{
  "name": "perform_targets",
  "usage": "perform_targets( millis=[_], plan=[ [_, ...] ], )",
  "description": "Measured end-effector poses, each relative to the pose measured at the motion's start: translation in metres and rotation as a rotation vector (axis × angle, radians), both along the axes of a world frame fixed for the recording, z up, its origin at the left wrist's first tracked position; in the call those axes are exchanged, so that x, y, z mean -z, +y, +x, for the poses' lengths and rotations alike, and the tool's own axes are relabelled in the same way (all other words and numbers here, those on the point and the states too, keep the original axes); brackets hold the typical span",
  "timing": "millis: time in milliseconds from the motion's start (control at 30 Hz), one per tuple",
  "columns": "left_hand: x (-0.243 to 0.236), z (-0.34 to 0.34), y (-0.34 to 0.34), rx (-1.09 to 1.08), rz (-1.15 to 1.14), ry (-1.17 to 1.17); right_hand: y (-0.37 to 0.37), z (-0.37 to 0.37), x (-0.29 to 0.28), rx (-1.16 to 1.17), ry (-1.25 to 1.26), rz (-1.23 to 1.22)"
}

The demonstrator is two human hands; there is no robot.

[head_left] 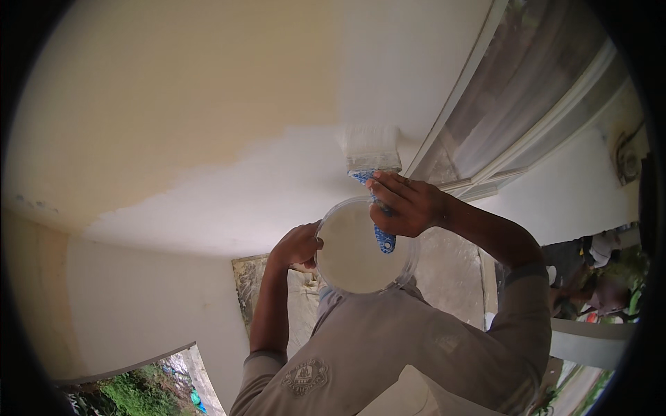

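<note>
Holding blue-handled brush (374, 163) against wall (173, 97), right hand (408, 205); left hand (296, 247) gripping round tub (412, 265) of pale paint (352, 251).

Shirt (388, 340) is a grey-brown short-sleeve, kinda wrinkly. There's a round, darker crest (305, 376) on the left chest, can't tell if it's stitched or printed, plus a fainter pale mark (446, 341) over on the right. Sleeves (525, 298) finish in a hem band; left hand (295, 246) and right hand (416, 206) are bare, forearms (482, 225) too.

Stained sheet (303, 308) on grey floor (451, 277)
</note>
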State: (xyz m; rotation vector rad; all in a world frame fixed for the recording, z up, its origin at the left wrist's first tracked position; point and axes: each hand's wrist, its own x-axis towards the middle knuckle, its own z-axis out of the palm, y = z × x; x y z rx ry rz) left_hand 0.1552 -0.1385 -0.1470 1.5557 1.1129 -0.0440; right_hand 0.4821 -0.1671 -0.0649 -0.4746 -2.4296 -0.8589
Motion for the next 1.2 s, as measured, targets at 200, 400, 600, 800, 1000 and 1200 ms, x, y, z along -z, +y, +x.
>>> perform_targets(
  millis=[200,400,600,800,1000,1200],
  plan=[
    [0.006,0.0,0.004,0.066,0.098,0.014,0.006,-0.001,-0.033,-0.068,0.134,-0.131],
    [-0.011,0.004,0.003,0.017,-0.017,0.025,0.013,0.0,-0.142,-0.073,0.153,-0.019],
    [-0.002,0.004,0.004,0.038,-0.004,0.034,0.005,-0.007,-0.13,-0.02,0.082,0.12],
    [-0.007,0.003,0.001,0.034,0.021,0.007,0.003,-0.01,-0.02,-0.002,0.06,-0.017],
    [-0.004,0.001,0.001,0.026,0.006,-0.003,0.002,-0.01,0.004,-0.032,0.097,-0.157],
    [-0.011,0.007,0.005,0.033,0.005,0.029,0.022,-0.003,-0.079,-0.042,0.221,-0.094]
  ],
)
